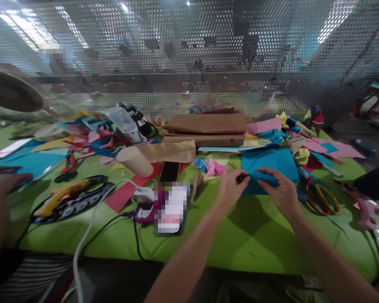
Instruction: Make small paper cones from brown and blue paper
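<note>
- Over the surface, back from its front edge: blue paper piece.
- Left hand: fingers pinched on the piece's left end.
- Right hand: fingers closed around its right end.

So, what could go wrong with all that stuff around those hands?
The blue paper pinched between the left hand and right hand might crumple if squeezed hard. The right hand could bump the scissors lying close by. The white cable droops over the near edge of the green table, so a snag could tug things.
</note>
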`<state>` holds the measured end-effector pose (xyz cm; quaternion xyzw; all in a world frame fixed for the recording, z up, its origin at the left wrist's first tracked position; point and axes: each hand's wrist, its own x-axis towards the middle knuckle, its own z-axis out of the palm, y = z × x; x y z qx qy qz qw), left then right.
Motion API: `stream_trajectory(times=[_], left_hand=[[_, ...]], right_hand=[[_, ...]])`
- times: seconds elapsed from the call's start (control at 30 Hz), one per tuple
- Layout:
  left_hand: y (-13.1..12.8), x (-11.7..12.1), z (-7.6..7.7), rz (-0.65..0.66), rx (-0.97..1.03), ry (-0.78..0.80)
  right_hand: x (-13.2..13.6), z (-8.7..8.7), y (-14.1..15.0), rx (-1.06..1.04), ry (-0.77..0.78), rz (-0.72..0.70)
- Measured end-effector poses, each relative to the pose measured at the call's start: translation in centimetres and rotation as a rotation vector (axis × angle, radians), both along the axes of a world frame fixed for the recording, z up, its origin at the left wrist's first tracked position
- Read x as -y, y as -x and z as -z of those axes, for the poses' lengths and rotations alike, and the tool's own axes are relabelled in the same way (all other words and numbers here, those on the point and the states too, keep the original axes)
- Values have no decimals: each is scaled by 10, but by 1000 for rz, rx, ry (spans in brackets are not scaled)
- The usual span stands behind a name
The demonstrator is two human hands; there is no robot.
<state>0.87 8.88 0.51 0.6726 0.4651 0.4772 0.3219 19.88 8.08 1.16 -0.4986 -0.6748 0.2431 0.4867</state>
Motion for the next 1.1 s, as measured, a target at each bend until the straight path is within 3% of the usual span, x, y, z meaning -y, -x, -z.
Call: stream_trajectory(times=[0.33,0.43,0.57,0.67,0.83,1.1], left_hand=[[-11,7,-3,-28,157,93],[-10,6,-5,27,298,254],[-4,5,-8,170,609,568],[2,6,-13,301,703,662],[3,11,-16,440,640,605],[-17,9,4,336,554,370]], right_hand=[[3,1,5,-31,-17,-1],[1,-1,2,-72,50,-6],[-2,-2,-3,-287,201,-88],[-3,-3,-6,-435,254,-132],[-1,-4,-8,-553,397,-217],[1,-8,-1,-640,448,-258]])
